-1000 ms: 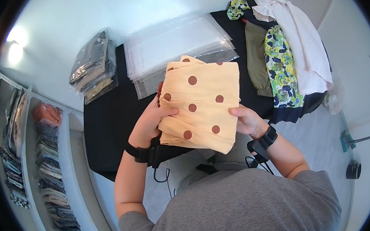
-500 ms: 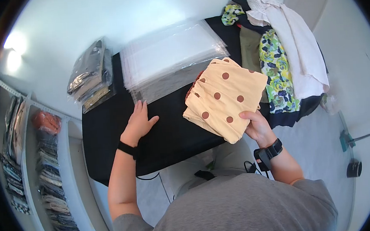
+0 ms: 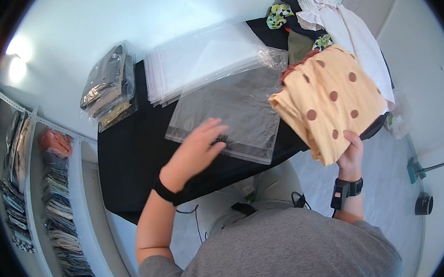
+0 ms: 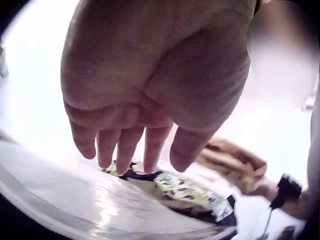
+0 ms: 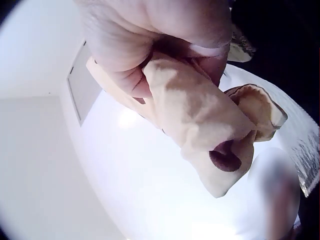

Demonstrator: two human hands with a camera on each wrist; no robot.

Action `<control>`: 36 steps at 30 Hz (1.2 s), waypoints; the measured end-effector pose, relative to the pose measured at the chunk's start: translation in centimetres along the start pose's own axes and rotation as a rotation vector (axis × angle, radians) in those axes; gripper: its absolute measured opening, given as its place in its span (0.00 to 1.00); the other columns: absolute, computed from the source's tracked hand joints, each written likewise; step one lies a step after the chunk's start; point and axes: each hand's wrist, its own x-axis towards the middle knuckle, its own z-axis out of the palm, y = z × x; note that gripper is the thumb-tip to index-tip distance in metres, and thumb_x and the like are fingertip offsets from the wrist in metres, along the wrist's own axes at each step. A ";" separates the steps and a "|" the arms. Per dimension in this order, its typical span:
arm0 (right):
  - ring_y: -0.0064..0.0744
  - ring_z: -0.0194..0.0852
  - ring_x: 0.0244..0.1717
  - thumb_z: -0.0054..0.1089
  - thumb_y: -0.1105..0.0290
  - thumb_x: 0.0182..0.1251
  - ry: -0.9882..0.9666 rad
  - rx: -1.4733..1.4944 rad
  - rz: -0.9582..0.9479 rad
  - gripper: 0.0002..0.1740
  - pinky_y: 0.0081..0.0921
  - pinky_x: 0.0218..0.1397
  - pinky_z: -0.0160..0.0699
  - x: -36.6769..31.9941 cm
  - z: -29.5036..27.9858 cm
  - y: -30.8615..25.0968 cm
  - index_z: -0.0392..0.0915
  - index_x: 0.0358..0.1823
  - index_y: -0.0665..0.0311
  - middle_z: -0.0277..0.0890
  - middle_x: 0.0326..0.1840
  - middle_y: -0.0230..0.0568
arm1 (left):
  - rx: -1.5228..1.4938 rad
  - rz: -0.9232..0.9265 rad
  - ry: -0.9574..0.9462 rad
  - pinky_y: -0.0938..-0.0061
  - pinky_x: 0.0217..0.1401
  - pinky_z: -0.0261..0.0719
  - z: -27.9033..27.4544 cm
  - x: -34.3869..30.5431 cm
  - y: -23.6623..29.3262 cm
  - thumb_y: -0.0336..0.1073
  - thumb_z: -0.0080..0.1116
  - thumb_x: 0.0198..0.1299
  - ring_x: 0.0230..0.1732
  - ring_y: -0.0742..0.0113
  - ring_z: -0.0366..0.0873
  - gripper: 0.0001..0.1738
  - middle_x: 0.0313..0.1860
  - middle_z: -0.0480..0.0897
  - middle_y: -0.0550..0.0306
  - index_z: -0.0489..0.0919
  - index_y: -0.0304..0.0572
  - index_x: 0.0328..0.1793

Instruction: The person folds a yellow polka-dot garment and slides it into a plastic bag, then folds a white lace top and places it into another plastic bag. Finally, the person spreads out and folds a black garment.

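In the head view, my right hand (image 3: 351, 155) pinches the lower edge of a folded cream garment (image 3: 328, 105) with brown dots and a reddish-brown gathered edge, at the right front of the table. The right wrist view shows thumb and fingers closed around the bunched dotted cloth (image 5: 195, 110). My left hand (image 3: 194, 150) hovers over a clear plastic bag (image 3: 230, 112) that lies slanted at the table's front middle, its near edge towards me. Slightly blurred in the head view, that hand shows its palm and loosely extended fingers (image 4: 130, 147) in the left wrist view, holding nothing.
Behind the single bag lies a stack of clear bags (image 3: 201, 62). Bagged clothes (image 3: 107, 84) stand at the back left of the black table (image 3: 131, 165). A white garment (image 3: 362, 51) and other clothes lie along the right side. Shelves (image 3: 33, 167) of packed clothes line the left.
My left hand let go of the garment, reached to the bag stack, then came back towards me as one bag slid forward. My right hand carried the garment rightwards, tilting it.
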 end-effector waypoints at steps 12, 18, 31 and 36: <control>0.55 0.60 0.66 0.45 0.81 0.57 0.029 0.100 -0.048 0.35 0.51 0.68 0.64 -1.3 -0.3 -1.2 0.49 0.69 0.70 0.55 0.69 0.56 | 0.639 -0.365 0.078 0.52 0.59 0.71 6.0 -0.8 -1.4 0.59 0.48 0.61 0.66 0.32 0.61 0.34 0.69 0.63 0.38 0.66 0.54 0.70; 0.55 0.59 0.67 0.46 0.80 0.56 -0.037 0.092 -0.010 0.36 0.51 0.68 0.65 -1.1 -0.8 -0.8 0.49 0.69 0.70 0.55 0.69 0.56 | 0.466 -0.201 0.057 0.56 0.67 0.61 4.5 -1.7 0.7 0.48 0.54 0.62 0.69 0.35 0.58 0.26 0.70 0.60 0.37 0.70 0.55 0.66; 0.47 0.66 0.63 0.55 0.81 0.50 -0.125 0.019 0.300 0.37 0.42 0.65 0.68 -2.0 0.7 2.7 0.57 0.66 0.70 0.65 0.64 0.50 | 0.365 -0.118 0.229 0.62 0.56 0.72 3.9 -1.5 -2.5 0.31 0.55 0.56 0.56 0.48 0.70 0.26 0.62 0.72 0.46 0.68 0.30 0.62; 0.46 0.69 0.60 0.56 0.81 0.47 -0.189 -0.134 0.527 0.40 0.41 0.63 0.71 -2.3 2.1 5.6 0.57 0.67 0.71 0.66 0.63 0.52 | 0.260 -0.065 0.377 0.62 0.58 0.71 3.0 0.1 -1.7 0.17 0.47 0.49 0.54 0.46 0.71 0.30 0.61 0.72 0.43 0.67 0.28 0.63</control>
